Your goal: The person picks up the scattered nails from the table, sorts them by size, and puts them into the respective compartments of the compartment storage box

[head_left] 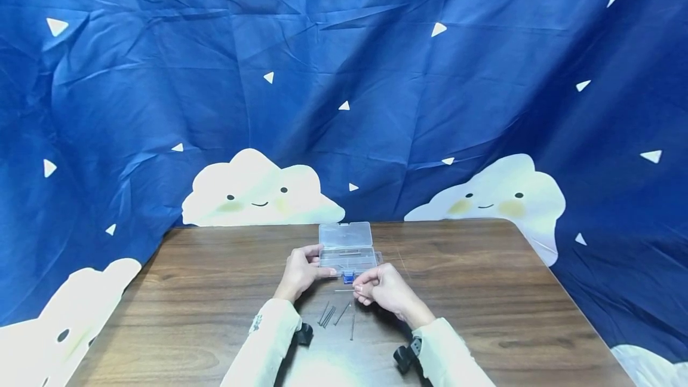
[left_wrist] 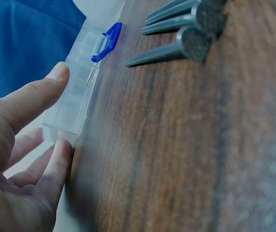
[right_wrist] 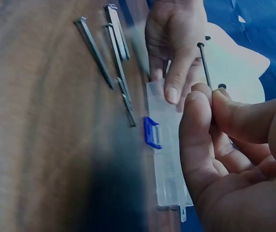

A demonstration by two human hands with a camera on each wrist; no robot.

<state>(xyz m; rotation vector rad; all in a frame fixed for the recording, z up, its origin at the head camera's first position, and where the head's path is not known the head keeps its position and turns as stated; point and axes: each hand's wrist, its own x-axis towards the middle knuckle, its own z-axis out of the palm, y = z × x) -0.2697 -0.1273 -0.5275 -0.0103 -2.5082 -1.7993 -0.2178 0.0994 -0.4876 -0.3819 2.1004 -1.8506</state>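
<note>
A clear plastic box point(head_left: 348, 260) with a raised lid point(head_left: 346, 235) and a blue latch point(head_left: 349, 278) stands toward the far side of the table. My left hand point(head_left: 302, 273) holds its left end, thumb along the front and fingers at the side. In front of the box, my right hand point(head_left: 388, 291) pinches a nail point(right_wrist: 206, 65) between thumb and index finger, its flat head sticking out. Nearer to me, several loose nails point(head_left: 328, 316) lie on the wood; their flat heads show large in the left wrist view. One nail point(head_left: 350, 253) appears inside the box.
The brown wooden table point(head_left: 215, 309) ends at a blue curtain point(head_left: 376, 136) printed with white clouds and triangles. A black wrist camera point(head_left: 304, 334) sits under the left sleeve, another camera point(head_left: 404, 358) under the right.
</note>
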